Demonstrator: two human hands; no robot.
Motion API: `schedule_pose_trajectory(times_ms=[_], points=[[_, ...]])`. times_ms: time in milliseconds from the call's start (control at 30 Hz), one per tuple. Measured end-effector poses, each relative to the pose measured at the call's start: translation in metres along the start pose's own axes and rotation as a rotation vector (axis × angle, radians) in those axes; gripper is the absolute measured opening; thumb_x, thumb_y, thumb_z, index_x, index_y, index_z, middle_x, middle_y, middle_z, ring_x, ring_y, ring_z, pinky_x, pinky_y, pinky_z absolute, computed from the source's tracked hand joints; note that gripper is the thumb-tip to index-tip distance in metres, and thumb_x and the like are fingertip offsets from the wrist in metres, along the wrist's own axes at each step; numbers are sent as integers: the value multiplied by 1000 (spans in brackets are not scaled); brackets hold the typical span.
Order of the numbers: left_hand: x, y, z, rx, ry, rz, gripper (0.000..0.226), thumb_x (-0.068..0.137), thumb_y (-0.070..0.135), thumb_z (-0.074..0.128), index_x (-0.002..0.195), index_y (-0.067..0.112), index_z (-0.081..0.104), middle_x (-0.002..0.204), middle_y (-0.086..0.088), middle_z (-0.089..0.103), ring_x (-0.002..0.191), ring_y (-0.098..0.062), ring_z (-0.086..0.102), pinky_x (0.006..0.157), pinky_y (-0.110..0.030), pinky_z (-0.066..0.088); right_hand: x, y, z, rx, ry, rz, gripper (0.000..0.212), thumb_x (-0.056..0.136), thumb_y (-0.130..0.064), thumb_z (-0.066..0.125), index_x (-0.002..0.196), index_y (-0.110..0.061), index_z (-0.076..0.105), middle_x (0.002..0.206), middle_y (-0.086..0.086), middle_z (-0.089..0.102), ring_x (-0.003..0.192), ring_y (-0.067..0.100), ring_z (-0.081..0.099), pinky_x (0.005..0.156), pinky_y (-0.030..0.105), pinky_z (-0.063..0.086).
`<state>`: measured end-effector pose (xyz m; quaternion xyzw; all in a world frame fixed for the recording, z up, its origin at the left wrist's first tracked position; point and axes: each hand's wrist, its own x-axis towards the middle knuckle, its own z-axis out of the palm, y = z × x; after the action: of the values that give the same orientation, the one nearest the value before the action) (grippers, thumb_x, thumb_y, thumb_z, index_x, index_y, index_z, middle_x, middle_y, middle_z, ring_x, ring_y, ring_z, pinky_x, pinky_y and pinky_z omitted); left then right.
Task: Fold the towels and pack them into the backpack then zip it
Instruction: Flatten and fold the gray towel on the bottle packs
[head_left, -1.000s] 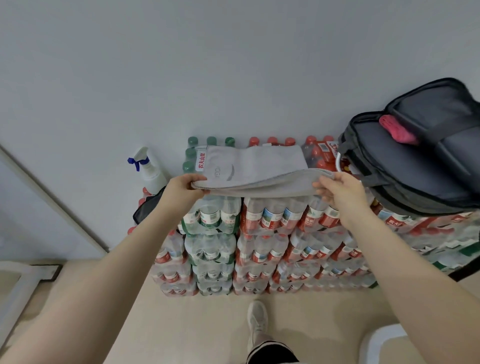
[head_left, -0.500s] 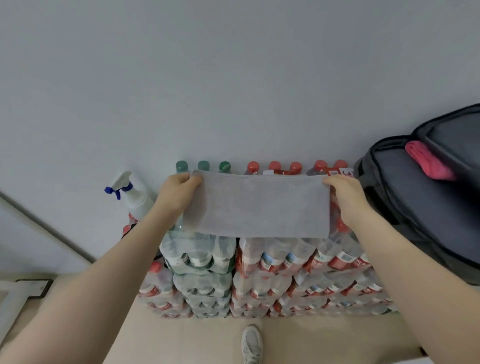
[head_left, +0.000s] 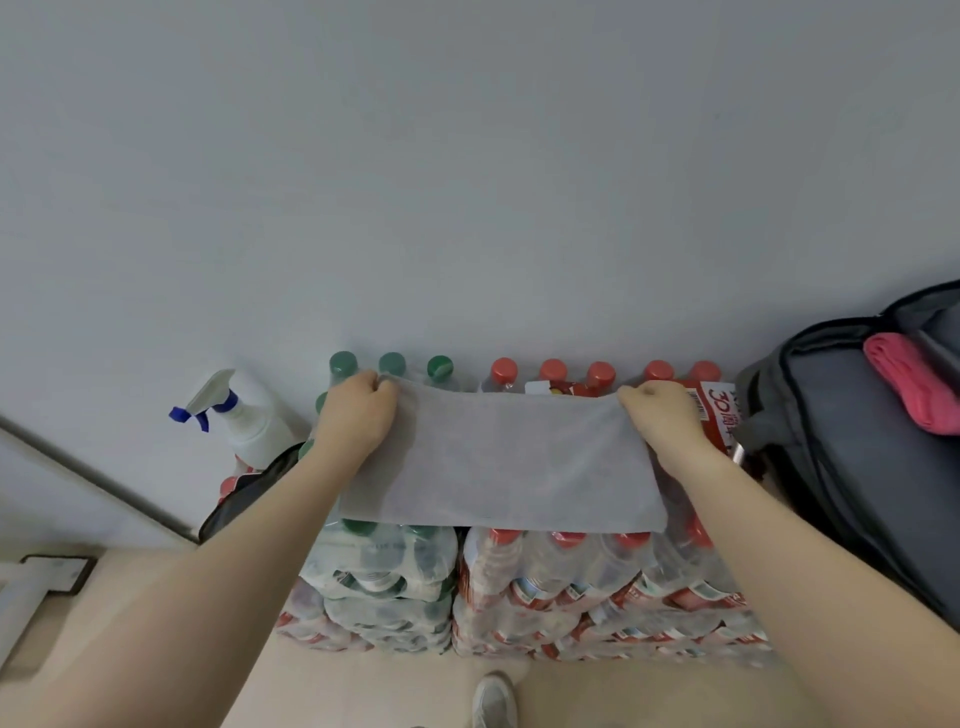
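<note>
Person's body, head view. Both forearms are bare, with no sleeves, watch or jewellery in sight. Left hand and right hand are ungloved. Below, one foot wears a light grey shoe.

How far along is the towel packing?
One pink towel already sits in the open backpack. The left hand and right hand hold a grey towel stretched over the water-bottle packs, mid-fold. Left: finishing the fold, packing it, and zipping.
</note>
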<state>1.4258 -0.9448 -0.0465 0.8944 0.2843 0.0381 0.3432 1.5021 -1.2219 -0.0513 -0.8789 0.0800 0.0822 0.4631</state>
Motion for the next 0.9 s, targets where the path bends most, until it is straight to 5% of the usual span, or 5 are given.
schedule_pose_trajectory(times_ms=[367,433,533,700,900], points=[[7,5,5,305,38,35,19,94,16,34,93,2,47,95,-21,56,78,-32,47,64,-33,32,11,9,5,-271,30,-71,34,94,-15,42,61,-8,47,62,6,47,58,19,45,53,28,34],[2,5,9,392,117,96,23,90,9,40,109,-2,46,113,-22,53,95,-38,53,70,-37,35,4,3,7,-411,46,-83,18,93,-17,45,93,-2,56,94,15,57,83,29,57,69,36,48],[-4,9,23,444,240,496,46,79,2,48,125,-3,47,138,-25,42,125,-43,41,98,-50,34,-16,-15,25,-669,124,-312,43,90,-19,45,129,-1,41,140,18,38,126,35,40,103,45,36],[-19,14,46,524,-261,679,77,81,45,3,146,8,17,156,-8,13,144,-20,12,116,-31,6,-49,-34,85,-752,-230,-619,55,98,-31,30,148,-15,13,158,4,4,146,19,5,117,37,2],[-18,-15,33,634,-293,598,136,41,95,-9,148,11,-2,157,-5,-7,145,-18,-5,115,-31,-7,-38,-5,69,-887,-226,-511,64,94,-55,21,149,-28,1,158,1,-3,146,18,-4,118,37,-2]])
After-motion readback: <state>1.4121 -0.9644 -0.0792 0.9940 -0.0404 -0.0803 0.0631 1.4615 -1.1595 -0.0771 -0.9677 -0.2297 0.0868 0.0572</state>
